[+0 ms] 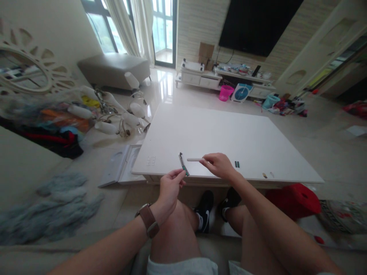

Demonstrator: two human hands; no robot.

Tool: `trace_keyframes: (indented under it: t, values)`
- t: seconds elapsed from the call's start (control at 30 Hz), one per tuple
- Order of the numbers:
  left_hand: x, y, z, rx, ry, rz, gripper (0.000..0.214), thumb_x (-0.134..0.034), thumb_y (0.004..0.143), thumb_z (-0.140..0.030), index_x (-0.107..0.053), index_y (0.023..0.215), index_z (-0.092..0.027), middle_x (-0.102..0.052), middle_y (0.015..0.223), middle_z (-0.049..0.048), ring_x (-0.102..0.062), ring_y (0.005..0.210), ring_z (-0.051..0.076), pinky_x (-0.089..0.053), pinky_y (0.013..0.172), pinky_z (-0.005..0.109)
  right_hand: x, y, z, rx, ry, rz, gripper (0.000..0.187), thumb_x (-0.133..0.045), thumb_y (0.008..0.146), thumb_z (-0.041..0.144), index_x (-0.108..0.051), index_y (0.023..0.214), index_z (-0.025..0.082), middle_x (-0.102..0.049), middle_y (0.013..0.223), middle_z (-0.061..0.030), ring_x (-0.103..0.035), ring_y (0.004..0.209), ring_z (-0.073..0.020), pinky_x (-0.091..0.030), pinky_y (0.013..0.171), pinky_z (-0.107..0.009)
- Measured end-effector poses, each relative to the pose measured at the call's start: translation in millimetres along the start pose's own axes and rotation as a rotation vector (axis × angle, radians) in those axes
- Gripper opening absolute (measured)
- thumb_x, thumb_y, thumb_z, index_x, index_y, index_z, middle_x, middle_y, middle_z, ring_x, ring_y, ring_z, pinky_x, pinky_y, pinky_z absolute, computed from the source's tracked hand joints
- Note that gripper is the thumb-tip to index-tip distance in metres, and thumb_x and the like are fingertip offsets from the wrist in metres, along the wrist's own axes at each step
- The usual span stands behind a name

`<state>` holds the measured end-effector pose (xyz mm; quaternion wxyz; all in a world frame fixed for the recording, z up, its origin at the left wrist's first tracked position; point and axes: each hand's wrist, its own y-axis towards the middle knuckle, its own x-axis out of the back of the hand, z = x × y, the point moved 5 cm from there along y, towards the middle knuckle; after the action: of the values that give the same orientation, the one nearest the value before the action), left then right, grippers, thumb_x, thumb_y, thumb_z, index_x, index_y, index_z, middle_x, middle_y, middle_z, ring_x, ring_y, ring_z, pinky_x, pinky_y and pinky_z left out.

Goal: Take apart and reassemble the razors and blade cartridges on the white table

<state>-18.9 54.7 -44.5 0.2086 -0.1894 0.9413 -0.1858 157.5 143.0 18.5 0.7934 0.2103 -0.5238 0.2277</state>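
Observation:
My left hand (169, 188) pinches a thin dark green strip (183, 164) that sticks up over the near edge of the white table (229, 137). A brown watch strap sits on that wrist. My right hand (218, 165) is closed on a slim white stick (195, 159), which points left toward the top of the strip. The stick's tip lies just right of the strip. A small dark green piece (237, 164) rests on the table just right of my right hand.
Two tiny bits (267, 175) lie near the table's right front edge. A red stool (295, 198) stands right of my knees. A white chandelier (114, 114) and a grey tray (120, 166) lie on the floor to the left, a grey rug (48, 206) nearer.

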Motion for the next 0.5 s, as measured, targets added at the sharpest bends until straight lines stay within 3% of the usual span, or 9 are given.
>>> trace_keyframes:
  t: [0.13,0.33,0.43,0.5]
  values:
    - [0.2,0.3,0.6,0.019,-0.006,0.003,0.034,-0.083,0.061,-0.032,-0.075,0.085,-0.010,-0.063,0.059,0.0012,-0.049,0.050,0.007,-0.032,0.049,0.020,-6.6,-1.3,4.4,0.075,0.065,0.113,0.049,-0.043,0.098,0.053,-0.071,0.078,0.019,-0.059,0.061,-0.0009,-0.045,0.058,-0.0117,-0.023,0.058,-0.026]
    - [0.2,-0.3,0.4,0.012,0.013,0.003,0.034,-0.082,0.062,-0.032,-0.075,0.087,-0.010,-0.064,0.061,0.0014,-0.049,0.050,0.007,-0.033,0.049,0.020,-5.5,-0.8,0.7,0.048,0.046,0.072,0.044,-0.044,0.098,0.051,-0.075,0.088,0.021,-0.061,0.065,-0.0013,-0.048,0.060,-0.0122,-0.024,0.059,-0.026]
    - [-0.3,-0.6,0.5,0.015,0.023,0.008,0.034,-0.081,0.062,-0.032,-0.075,0.087,-0.009,-0.063,0.060,0.0014,-0.049,0.050,0.007,-0.033,0.049,0.020,-7.6,-1.4,0.7,0.052,0.038,0.118,0.047,-0.044,0.098,0.053,-0.074,0.083,0.021,-0.061,0.063,-0.0011,-0.047,0.058,-0.0121,-0.023,0.058,-0.026]
    - [-0.1,-0.9,0.7,0.019,0.020,0.001,0.034,-0.082,0.061,-0.032,-0.075,0.086,-0.010,-0.062,0.058,0.0010,-0.049,0.050,0.007,-0.033,0.049,0.021,-4.4,-1.0,-1.8,0.005,-0.008,0.068,0.047,-0.044,0.098,0.054,-0.074,0.082,0.021,-0.063,0.066,-0.0020,-0.049,0.060,-0.0127,-0.023,0.059,-0.027]
